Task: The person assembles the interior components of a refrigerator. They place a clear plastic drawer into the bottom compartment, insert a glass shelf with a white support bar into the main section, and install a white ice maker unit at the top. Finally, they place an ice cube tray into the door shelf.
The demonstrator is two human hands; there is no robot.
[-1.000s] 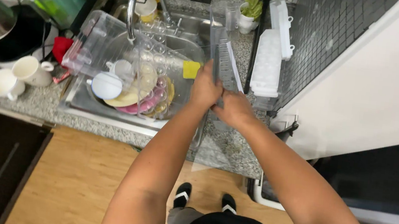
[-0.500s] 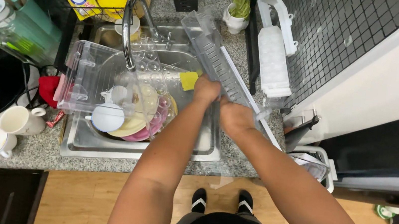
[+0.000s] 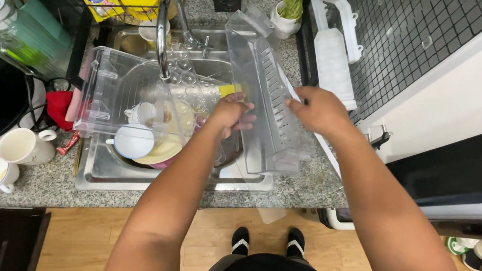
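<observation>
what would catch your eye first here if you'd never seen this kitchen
First, the long clear plastic bin, held tilted over the right side of the sink by both hands: the left hand on its near side, the right hand on its far edge. Next, a second clear bin sits across the sink's left half over piled plates and cups, with the curved tap arching above. Two white mugs stand on the counter at far left.
</observation>
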